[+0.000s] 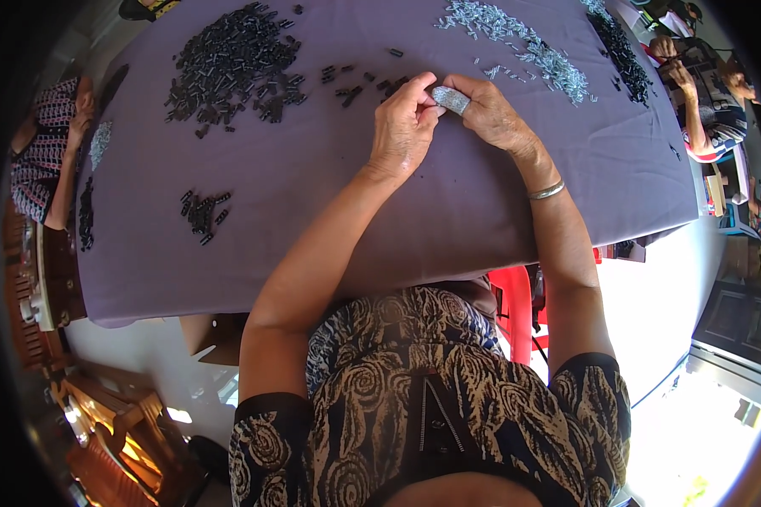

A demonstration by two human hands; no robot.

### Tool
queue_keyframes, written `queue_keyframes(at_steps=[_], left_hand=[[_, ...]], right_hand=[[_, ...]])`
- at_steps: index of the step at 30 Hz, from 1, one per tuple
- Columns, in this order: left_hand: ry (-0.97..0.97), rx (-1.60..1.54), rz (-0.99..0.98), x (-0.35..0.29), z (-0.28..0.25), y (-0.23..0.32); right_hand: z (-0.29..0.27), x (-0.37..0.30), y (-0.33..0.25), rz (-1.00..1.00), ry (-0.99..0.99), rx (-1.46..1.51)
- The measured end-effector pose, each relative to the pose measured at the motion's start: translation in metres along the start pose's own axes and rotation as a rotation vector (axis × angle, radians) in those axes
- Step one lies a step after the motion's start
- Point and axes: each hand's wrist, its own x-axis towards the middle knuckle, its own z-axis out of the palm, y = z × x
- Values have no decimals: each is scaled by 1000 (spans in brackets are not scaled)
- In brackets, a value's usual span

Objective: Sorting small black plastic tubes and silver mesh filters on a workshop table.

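Observation:
My left hand (402,127) and my right hand (492,114) meet over the far middle of the table, with fingertips pinched close together. Between them shows a speckled silvery-grey band (451,99); whether it is held or wrapped round a finger of the right hand, I cannot tell. Anything smaller in the fingertips is hidden. Just beyond the left hand lie several loose black pieces (347,95), short and tube-like. Past the right hand spreads a pile of small clear pieces (558,68).
A purple-grey cloth covers the table (287,177). At far left is a large heap of black pieces (237,63), with a smaller cluster (201,213) nearer me. More black pieces (621,55) line the right. People sit at the left (51,152) and right (702,93) edges.

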Motion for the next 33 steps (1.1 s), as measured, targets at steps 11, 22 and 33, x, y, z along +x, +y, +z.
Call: queue_keyframes(at_steps=[11, 22, 33], left_hand=[[-99, -118, -138, 0, -2, 2], [-79, -141, -57, -3, 0, -1], [-188, -328, -190, 0, -4, 3]], right_hand=[[-16, -5, -7, 278, -113, 438], [-13, -4, -4, 271, -146, 227], [-8, -2, 12, -92, 67, -44]])
